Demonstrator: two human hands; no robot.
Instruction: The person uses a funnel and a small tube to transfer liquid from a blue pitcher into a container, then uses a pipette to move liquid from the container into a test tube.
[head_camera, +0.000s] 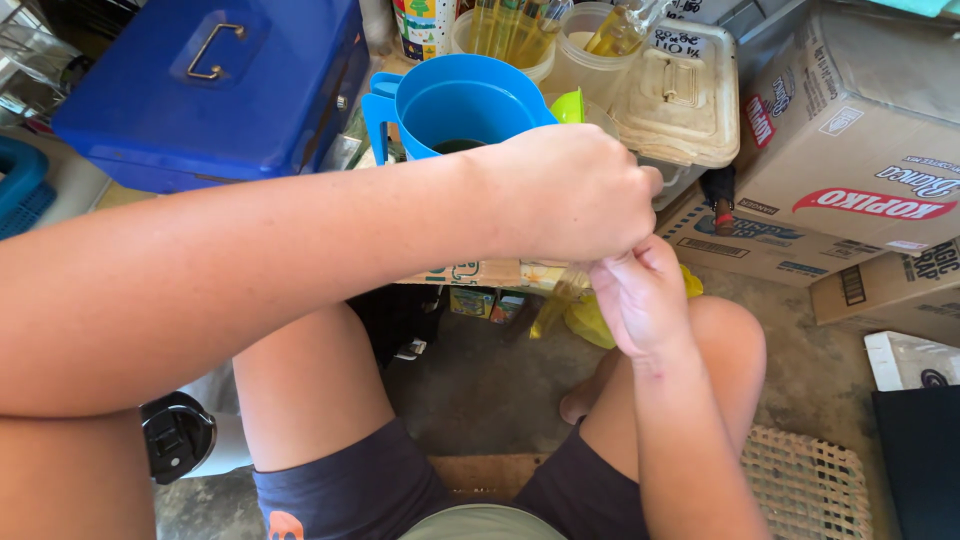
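Both hands pinch a thin clear bag above the knees.

The left hand (570, 190) is curled closed over the bag (560, 295) top; the right hand (640, 300), directly beneath, is fisted with fingertips meeting the left. How much of the bag each encloses cannot be told. The bag hangs just below-left of the grip, holding yellowish liquid. A blue jug (455, 105) stands just behind the grip; a blue case (215, 90) lies farther left; cartons (850, 150) are stacked to the right.

A thin clear plastic bag (565, 295) of yellowish liquid hangs upright, its top pinched between the closed left hand (575, 190) above and the right hand (640, 295) just below, before the blue pitcher (455, 105).
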